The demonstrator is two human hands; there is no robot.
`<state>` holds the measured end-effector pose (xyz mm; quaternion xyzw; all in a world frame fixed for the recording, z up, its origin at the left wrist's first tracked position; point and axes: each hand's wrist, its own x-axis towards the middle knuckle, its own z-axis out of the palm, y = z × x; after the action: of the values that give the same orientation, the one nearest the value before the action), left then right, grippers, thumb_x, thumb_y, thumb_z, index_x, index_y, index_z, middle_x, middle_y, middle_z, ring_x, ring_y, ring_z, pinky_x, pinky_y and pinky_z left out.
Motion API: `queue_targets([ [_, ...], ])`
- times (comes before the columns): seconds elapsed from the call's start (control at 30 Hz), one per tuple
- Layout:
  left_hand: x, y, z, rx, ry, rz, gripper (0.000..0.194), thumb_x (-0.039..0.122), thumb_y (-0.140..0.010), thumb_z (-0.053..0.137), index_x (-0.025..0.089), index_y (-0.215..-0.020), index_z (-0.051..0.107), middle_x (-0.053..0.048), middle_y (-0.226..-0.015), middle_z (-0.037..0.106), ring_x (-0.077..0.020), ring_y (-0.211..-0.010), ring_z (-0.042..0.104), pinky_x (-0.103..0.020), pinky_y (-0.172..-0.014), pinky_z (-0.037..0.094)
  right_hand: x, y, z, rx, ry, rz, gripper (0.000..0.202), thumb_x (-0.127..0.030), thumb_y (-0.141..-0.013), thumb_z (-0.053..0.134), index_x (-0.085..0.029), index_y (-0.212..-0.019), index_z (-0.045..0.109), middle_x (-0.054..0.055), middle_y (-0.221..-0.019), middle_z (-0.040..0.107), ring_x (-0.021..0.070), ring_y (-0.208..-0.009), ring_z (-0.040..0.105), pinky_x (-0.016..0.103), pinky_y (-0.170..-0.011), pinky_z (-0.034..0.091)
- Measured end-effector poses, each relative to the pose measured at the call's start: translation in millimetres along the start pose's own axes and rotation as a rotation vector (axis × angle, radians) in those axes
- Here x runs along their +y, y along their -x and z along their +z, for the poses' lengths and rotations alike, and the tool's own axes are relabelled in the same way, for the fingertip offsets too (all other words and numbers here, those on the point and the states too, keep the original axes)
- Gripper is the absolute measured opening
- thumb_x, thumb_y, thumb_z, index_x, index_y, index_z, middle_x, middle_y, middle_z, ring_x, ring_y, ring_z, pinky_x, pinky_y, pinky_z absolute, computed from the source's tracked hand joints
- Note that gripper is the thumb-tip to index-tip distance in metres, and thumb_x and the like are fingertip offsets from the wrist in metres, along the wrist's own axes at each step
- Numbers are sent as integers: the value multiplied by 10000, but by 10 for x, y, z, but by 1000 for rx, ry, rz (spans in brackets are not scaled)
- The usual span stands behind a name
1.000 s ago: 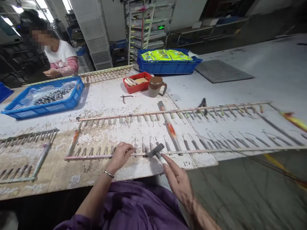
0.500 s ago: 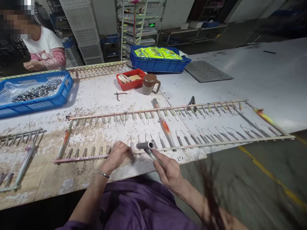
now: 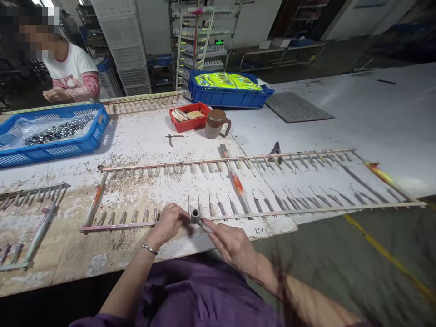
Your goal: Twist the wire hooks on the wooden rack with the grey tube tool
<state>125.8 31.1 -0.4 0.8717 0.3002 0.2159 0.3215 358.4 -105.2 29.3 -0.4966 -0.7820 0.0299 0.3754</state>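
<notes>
Two bare hands at the near rail of the long frame [image 3: 279, 213]. Right hand [image 3: 233, 240] wrapped round the handle of a hammer-like tube tool [image 3: 195, 218]; its hollow end shows at that rail, the rest of the head foreshortened. Left hand [image 3: 168, 223] at the same rail, fingers curled — tips blurred, cannot tell how tightly closed or on what. Tabletop [image 3: 146, 129] under the frame scuffed, gritty toward the frame's left end. Beyond the frame: mug [image 3: 215, 125], blue crate [image 3: 68, 147] — cut off by the view's edge. Dim floor [image 3: 327, 259] right of the frame's near rail.
</notes>
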Motion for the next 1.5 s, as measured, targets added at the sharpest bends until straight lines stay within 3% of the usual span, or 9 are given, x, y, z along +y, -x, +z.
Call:
queue_targets([
  [0.23,-15,-10,5,-11,-38,11,270,16,-941,552,197,-873,741,-46,-847,736,-209,-896,641,-347,-856,547,-8,-11,65,-3,43,-68,458,-203,-1106,466,-192,-1555,558,-36,-652,628,160,-481,573,263,-421,481],
  [0.4,-49,-16,7,-16,-57,10,272,1,-927,543,185,-880,738,-48,-849,719,-215,-908,637,-343,-842,544,-36,-19,46,92,-54,-7,589,-148,-1089,477,-206,-1669,392,29,-834,741,189,-629,689,303,-579,602],
  [0.57,-36,-16,-13,-39,-57,6,270,-3,-928,540,179,-909,738,-62,-876,718,-222,-920,633,-355,-841,551,-20,-15,70,28,1,-31,436,-194,-1105,490,-182,-1529,591,-6,-687,688,152,-515,624,245,-481,527],
  [0.7,-12,-14,-21,-6,-19,-1,265,29,-960,539,192,-897,737,-54,-852,718,-217,-917,631,-371,-875,547,-17,10,28,70,-28,20,533,-152,-1088,493,-195,-1619,470,43,-868,766,181,-658,704,290,-628,614],
  [0.9,-48,2,-16,33,25,57,177,105,-999,595,199,-947,736,-51,-863,719,-232,-923,627,-379,-854,526,18,3,29,56,86,-82,459,-163,-1103,472,-163,-1557,534,-38,-651,612,146,-480,560,241,-447,449],
  [1.07,-45,12,-23,67,44,71,179,103,-998,589,191,-927,727,-46,-855,707,-227,-917,625,-373,-856,522,76,87,51,159,-17,-25,603,-150,-1075,509,-195,-1664,394,41,-868,755,183,-668,687,282,-628,590],
  [1.27,-67,16,-28,37,47,58,139,154,-1017,632,201,-932,732,-42,-877,720,-221,-934,638,-365,-877,513,128,65,94,44,99,-42,545,-152,-1079,503,-179,-1622,475,-18,-711,656,145,-540,587,241,-494,484],
  [1.4,-112,23,-9,51,51,64,165,126,-997,631,195,-869,711,-33,-820,690,-221,-895,622,-350,-826,508,113,51,85,152,49,-74,585,-149,-1077,494,-164,-1656,407,20,-797,694,172,-601,620,288,-562,536],
  [1.5,-101,26,-22,31,50,65,155,127,-1002,624,196,-913,731,-41,-845,701,-222,-904,627,-349,-824,505,123,55,103,97,75,-95,506,-178,-1102,475,-172,-1608,480,-22,-701,637,161,-532,575,262,-481,470],
])
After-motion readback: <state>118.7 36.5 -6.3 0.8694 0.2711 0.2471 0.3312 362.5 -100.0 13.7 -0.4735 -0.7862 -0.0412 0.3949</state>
